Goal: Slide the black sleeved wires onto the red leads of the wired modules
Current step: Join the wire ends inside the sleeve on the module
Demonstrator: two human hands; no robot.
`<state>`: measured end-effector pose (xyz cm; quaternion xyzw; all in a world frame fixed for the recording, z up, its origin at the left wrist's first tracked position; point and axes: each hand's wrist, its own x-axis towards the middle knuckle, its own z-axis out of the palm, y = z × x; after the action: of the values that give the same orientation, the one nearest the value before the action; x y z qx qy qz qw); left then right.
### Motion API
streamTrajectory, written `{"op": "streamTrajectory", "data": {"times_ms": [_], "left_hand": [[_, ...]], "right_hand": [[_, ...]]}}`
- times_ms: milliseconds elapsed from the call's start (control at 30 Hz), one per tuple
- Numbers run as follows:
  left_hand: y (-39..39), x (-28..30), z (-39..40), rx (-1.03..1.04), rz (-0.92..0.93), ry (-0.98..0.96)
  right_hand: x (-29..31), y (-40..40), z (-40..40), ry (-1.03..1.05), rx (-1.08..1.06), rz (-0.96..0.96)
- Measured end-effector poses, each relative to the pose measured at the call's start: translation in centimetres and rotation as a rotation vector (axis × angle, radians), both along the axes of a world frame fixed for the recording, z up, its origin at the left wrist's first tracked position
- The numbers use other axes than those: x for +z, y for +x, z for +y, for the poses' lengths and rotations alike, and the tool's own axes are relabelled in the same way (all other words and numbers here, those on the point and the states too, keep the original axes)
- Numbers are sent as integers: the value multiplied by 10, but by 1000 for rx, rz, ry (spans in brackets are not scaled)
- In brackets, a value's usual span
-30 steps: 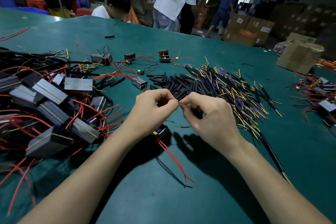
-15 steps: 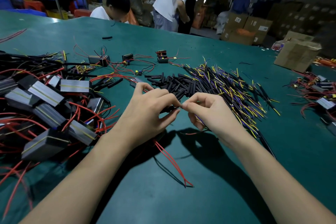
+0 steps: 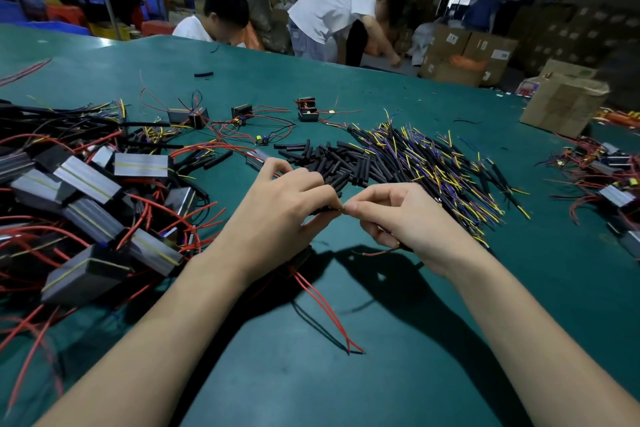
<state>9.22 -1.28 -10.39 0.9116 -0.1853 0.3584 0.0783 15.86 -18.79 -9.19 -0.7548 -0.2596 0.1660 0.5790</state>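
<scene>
Fingertips of the left hand pinched a black sleeved wire. Right hand met it, pinching a red lead.

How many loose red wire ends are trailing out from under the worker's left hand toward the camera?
2. Both red leads run side by side from beneath the left hand across the green table, ending near each other. More may be hidden under the hand.

Cardboard box on the green table, stacked cartons beyond.
</scene>
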Motion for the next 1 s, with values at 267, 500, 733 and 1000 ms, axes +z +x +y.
{"op": "streamTrajectory", "data": {"times_ms": [267,500,733,1000], "left_hand": [[0,1,1,4,0,-26],[-2,0,-2,-14,23,-104],[-1,-4,-8,-82,222,-638],[1,4,0,-93,502,-845]], "right_hand": [[0,1,1,-36,-9,-79],[0,-2,1,-10,0,-47],[-5,-4,3,-61,-23,-589],[-9,-5,7,-248,-29,-1185]]}}
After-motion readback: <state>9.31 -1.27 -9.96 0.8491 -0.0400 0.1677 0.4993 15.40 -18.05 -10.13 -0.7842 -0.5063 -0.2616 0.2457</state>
